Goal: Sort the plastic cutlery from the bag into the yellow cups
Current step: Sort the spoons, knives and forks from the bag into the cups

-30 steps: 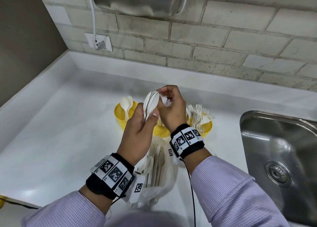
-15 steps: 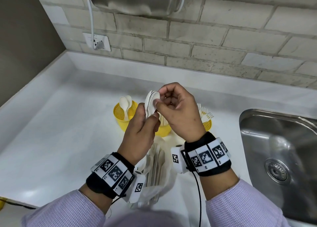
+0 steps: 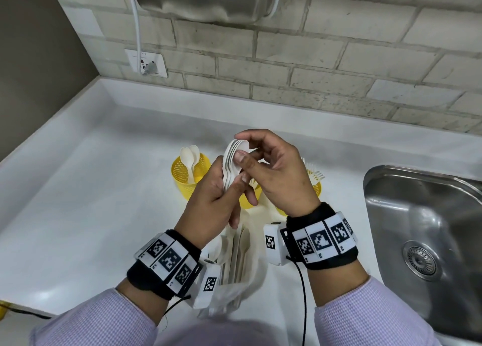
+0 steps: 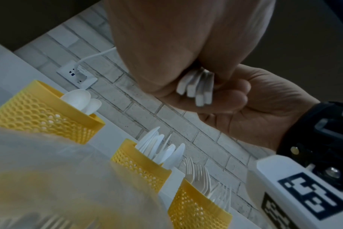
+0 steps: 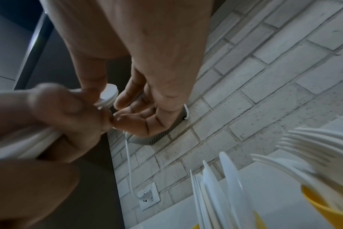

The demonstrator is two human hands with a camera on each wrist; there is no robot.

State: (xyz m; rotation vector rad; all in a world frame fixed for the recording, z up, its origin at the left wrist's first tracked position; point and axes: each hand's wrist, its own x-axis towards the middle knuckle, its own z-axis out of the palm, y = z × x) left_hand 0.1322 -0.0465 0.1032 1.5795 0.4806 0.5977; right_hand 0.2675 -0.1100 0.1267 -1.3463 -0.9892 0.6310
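Separating step: left hand (image 3: 216,204) grips nested spoons (image 3: 230,160) mid-frame, right hand (image 3: 276,178) pinches top bowl; next, likely peel one free for spoon cup (image 3: 187,173), centre-left

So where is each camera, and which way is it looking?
Head: sits on the person's head, looking forward and down at the counter; shows both forearms, the left hand and right hand on a stack of spoons.
Left wrist: sits on the left wrist, looking up along the hand toward the brick wall; shows the spoon handles gripped in the left hand.
Right wrist: sits on the right wrist, looking up along the fingers; shows both hands.
Shared: head and left wrist views both show the spoon cup.
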